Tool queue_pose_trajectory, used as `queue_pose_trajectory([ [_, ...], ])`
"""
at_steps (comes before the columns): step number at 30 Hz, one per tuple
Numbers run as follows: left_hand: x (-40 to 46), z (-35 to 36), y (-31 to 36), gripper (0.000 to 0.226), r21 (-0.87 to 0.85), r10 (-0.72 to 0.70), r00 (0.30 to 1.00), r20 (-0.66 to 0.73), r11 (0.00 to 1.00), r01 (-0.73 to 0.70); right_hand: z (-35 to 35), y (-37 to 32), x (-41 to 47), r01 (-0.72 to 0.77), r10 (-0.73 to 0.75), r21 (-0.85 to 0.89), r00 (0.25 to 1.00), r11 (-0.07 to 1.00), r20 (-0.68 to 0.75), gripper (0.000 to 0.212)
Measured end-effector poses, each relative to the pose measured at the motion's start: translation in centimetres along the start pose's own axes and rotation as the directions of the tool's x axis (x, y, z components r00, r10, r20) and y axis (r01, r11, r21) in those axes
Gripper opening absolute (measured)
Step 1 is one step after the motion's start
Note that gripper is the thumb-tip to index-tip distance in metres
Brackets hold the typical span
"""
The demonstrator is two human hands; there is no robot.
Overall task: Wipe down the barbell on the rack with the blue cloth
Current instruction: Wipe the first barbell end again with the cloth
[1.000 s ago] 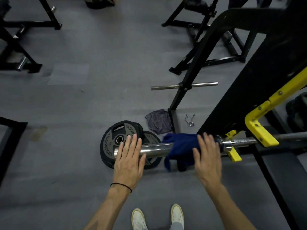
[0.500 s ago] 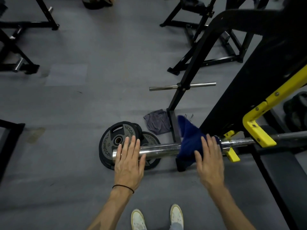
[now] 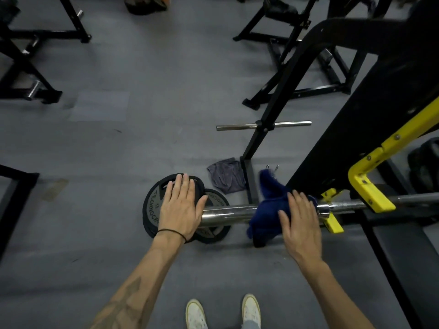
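Barbell: long chrome steel barbell (image 3: 225,211), lies horiz. across the view, sleeve end to the left, thinner shaft running right w/ a collar near the rack; sleeve shiny, no plates on it.
Rack: black steel rack w/ yellow hooks (image 3: 370,193); bar's shaft sits in the yellow hook.
Cloth: dark blue crumpled cloth (image 3: 266,210), draped over the sleeve near the collar, one corner sticking up behind the bar, the rest hanging below it.

Bare forearms run up from the lower frame, no sleeves. The left hand (image 3: 181,207) has a thin black band (image 3: 171,233) at the wrist and a dark tattoo (image 3: 123,302) on the forearm; the right hand (image 3: 300,225) wears nothing. White shoes (image 3: 223,313) at bottom centre
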State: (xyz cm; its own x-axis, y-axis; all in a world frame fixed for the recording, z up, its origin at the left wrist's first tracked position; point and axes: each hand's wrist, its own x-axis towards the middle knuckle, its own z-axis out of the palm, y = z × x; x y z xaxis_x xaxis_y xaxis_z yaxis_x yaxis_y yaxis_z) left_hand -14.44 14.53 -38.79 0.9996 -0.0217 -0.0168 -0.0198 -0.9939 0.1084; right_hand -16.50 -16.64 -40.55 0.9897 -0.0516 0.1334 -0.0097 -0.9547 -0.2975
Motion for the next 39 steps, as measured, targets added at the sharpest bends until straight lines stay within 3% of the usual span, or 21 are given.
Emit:
queue_pose_trajectory([
  [3, -2.9, 1.1, 0.3, 0.068, -0.027, 0.041, 0.996, -0.075, 0.999, -0.043, 2.5, -5.2, -1.3, -0.191, 0.204, 0.112, 0.973, 0.975, -0.112, 0.071],
  [4, -3.9, 1.5, 0.4, 0.066, -0.027, 0.06, 0.995, -0.075, 0.998, -0.062, 3.3, -7.7, -2.0, -0.176, 0.193, 0.149, 0.975, 0.973, -0.111, 0.072],
  [6, -5.1, 2.0, 0.5, 0.064, -0.036, 0.065, 0.994, -0.087, 0.997, -0.068, 4.8, -11.3, -4.2, 0.056, -0.051, 0.145, 0.998, 0.988, -0.041, 0.072],
  [8, -4.9, 2.1, 0.4, 0.063, -0.033, 0.06, 0.992, -0.111, 0.997, -0.064, 4.8, -10.6, -5.0, 0.346, -0.349, 0.07, 0.936, 0.936, 0.04, 0.07],
  [10, -4.8, 2.1, 0.4, 0.062, -0.033, 0.061, 0.993, -0.1, 0.997, -0.064, 3.6, -7.2, -3.2, 0.495, -0.492, -0.018, 0.867, 0.869, 0.083, 0.065],
  [11, -4.8, 2.1, 0.4, 0.062, -0.037, 0.059, 0.994, -0.095, 0.997, -0.063, 3.0, -5.4, -2.3, 0.487, -0.483, -0.046, 0.872, 0.872, 0.079, 0.063],
  [15, -4.8, 2.0, 0.7, 0.062, -0.039, 0.028, 0.997, -0.073, 0.999, -0.031, 1.2, -0.2, -0.8, 0.072, -0.073, -0.009, 0.994, 0.997, -0.085, 0.064],
  [18, -4.6, 2.0, 0.9, 0.062, -0.041, 0.028, 0.997, -0.067, 0.999, -0.031, 2.7, -3.5, -1.6, -0.162, 0.185, 0.144, 0.969, 0.976, -0.165, 0.066],
  [19, -4.6, 2.0, 0.9, 0.062, -0.042, 0.028, 0.998, -0.061, 0.999, -0.03, 3.4, -5.8, -1.9, -0.173, 0.203, 0.178, 0.965, 0.969, -0.167, 0.068],
  [20, -4.7, 2.1, 0.8, 0.062, -0.041, 0.026, 0.998, -0.055, 0.999, -0.029, 4.0, -8.0, -2.5, -0.119, 0.145, 0.178, 0.979, 0.977, -0.141, 0.07],
  [22, -4.7, 2.2, 0.7, 0.063, -0.043, 0.03, 0.998, -0.05, 0.999, -0.032, 5.0, -10.2, -4.5, 0.166, -0.165, 0.105, 0.986, 0.981, -0.019, 0.072],
  [24, -4.6, 2.2, 0.6, 0.063, -0.048, 0.038, 0.998, -0.051, 0.998, -0.041, 4.2, -8.2, -4.2, 0.457, -0.456, 0.007, 0.886, 0.889, 0.078, 0.071],
  [26, -4.6, 2.1, 0.6, 0.062, -0.053, 0.042, 0.997, -0.067, 0.998, -0.046, 2.6, -4.7, -2.3, 0.574, -0.563, -0.069, 0.817, 0.816, 0.125, 0.066],
  [28, -4.6, 1.9, 0.7, 0.061, -0.068, 0.04, 0.997, -0.07, 0.997, -0.045, 1.3, -1.3, -0.9, 0.46, -0.452, -0.092, 0.887, 0.883, 0.092, 0.065],
  [30, -4.7, 1.8, 0.7, 0.06, -0.075, 0.034, 0.997, -0.062, 0.996, -0.038, 0.5, 0.9, -0.7, 0.181, -0.181, -0.046, 0.983, 0.982, 0.015, 0.068],
  [33, -4.5, 1.6, 0.6, 0.06, -0.069, 0.06, 0.997, -0.058, 0.996, -0.064, 1.9, -2.1, -1.7, -0.142, 0.153, 0.116, 0.984, 0.983, -0.089, 0.075],
  [35, -4.2, 1.5, 0.3, 0.061, -0.056, 0.098, 0.994, -0.046, 0.993, -0.101, 3.2, -7.3, -2.6, -0.176, 0.205, 0.221, 0.972, 0.959, -0.117, 0.078],
  [37, -2.9, 0.9, -0.1, 0.07, -0.046, 0.112, 0.993, 0.038, 0.993, -0.11, 4.7, -11.4, -4.6, 0.038, -0.031, 0.173, 0.998, 0.984, -0.048, 0.076],
  [39, -0.7, 0.3, -0.6, 0.083, 0.011, 0.103, 0.99, 0.099, 0.994, -0.105, 4.9, -11.7, -5.4, 0.33, -0.332, 0.068, 0.943, 0.942, 0.033, 0.074],
])
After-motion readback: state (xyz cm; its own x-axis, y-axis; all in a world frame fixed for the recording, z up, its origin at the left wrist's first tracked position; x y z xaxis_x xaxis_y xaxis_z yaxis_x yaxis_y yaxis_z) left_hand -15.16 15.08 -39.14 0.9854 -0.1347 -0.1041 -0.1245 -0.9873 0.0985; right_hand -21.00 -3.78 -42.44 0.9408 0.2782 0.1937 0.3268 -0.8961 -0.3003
